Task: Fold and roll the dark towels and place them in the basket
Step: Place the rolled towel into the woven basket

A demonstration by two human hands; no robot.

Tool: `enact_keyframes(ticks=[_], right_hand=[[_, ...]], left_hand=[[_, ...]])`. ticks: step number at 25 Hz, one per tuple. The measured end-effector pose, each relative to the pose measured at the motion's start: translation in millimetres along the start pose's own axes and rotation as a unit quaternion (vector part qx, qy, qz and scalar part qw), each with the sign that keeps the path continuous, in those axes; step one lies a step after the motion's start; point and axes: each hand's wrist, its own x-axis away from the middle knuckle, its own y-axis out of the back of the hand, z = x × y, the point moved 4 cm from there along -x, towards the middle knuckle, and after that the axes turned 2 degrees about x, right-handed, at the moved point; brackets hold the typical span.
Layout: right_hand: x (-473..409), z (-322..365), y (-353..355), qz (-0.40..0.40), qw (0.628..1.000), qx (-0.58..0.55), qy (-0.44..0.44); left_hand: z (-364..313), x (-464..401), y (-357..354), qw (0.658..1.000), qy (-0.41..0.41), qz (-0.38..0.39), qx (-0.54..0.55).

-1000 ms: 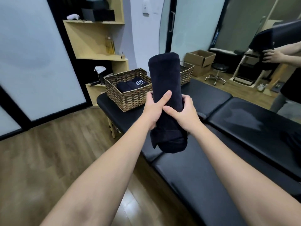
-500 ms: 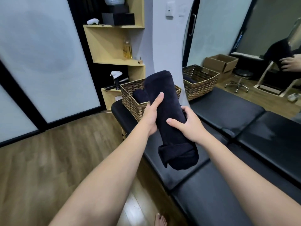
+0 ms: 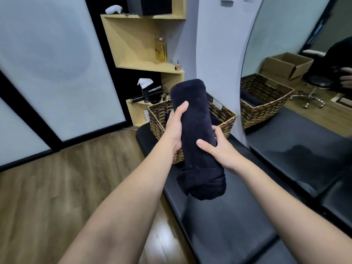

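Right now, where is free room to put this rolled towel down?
The black padded table is bare below the rolled towel. The wicker basket already holds dark towels at its left; the room inside is mostly hidden.

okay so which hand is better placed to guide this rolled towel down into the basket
Left, probably. The left hand grips the rolled towel higher up, nearest the basket, while the right hand holds it lower, toward the near end.
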Motion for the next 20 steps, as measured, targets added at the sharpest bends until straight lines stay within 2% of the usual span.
enact_keyframes(ticks=[5, 8, 14, 20], right_hand=[[-72, -13, -12, 0.058, 0.995, 0.081, -0.008], [-131, -7, -17, 0.040, 0.988, 0.147, -0.002], [-238, 7, -22, -0.018, 0.979, 0.201, 0.006], [-295, -27, -15, -0.024, 0.971, 0.233, -0.046]], left_hand=[[-39, -81, 50, 0.999, -0.020, -0.043, 0.021], [-66, -121, 71, 0.998, -0.048, -0.046, 0.023], [-126, -214, 97, 0.997, -0.068, -0.039, -0.004], [-105, -274, 120, 0.997, -0.023, -0.077, -0.012]])
